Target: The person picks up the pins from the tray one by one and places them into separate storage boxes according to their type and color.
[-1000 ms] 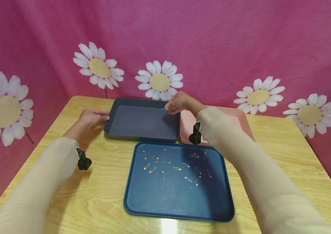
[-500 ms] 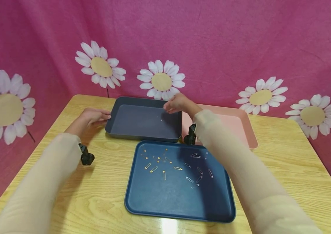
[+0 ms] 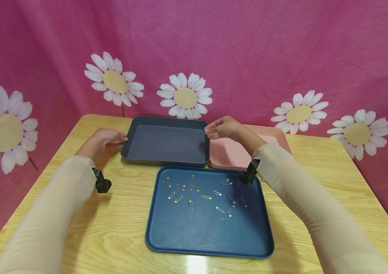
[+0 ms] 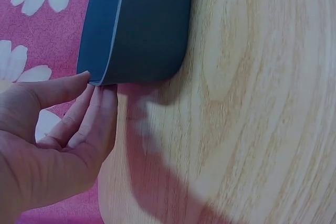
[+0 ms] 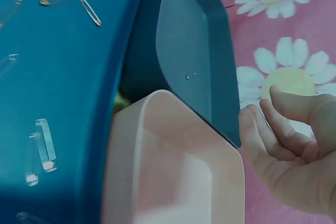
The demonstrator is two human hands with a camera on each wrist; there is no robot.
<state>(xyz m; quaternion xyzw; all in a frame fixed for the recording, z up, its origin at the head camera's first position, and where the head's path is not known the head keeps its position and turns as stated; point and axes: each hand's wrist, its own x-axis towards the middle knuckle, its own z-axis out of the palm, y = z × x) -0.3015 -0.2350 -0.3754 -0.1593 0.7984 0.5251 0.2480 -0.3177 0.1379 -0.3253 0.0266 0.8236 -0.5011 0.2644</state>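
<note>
My left hand (image 3: pixel 106 140) holds the left rim of a dark grey tray (image 3: pixel 166 158); in the left wrist view the thumb is at the edge and the fingers lie against the outer wall. One silver safety pin (image 5: pixel 190 76) lies on the grey tray's floor. My right hand (image 3: pixel 224 128) is over the border between the grey tray and a pink tray (image 3: pixel 226 152), its fingers loosely bent with nothing between them. On a blue tray (image 3: pixel 211 236) in front lie several gold safety pins (image 3: pixel 178 199) at left and several silver safety pins (image 3: pixel 220 209) at right.
All three trays stand on a wooden table (image 3: pixel 122 228), the grey and pink ones side by side behind the blue one. A pink cloth with daisies (image 3: pixel 235 57) hangs behind the table. A black wrist camera (image 3: pixel 249 172) overlaps the blue tray's far right corner.
The right hand has let go of a silver safety pin, which now lies in the grey tray. That hand has moved right, toward the pink tray. My left hand stays at the grey rim.
</note>
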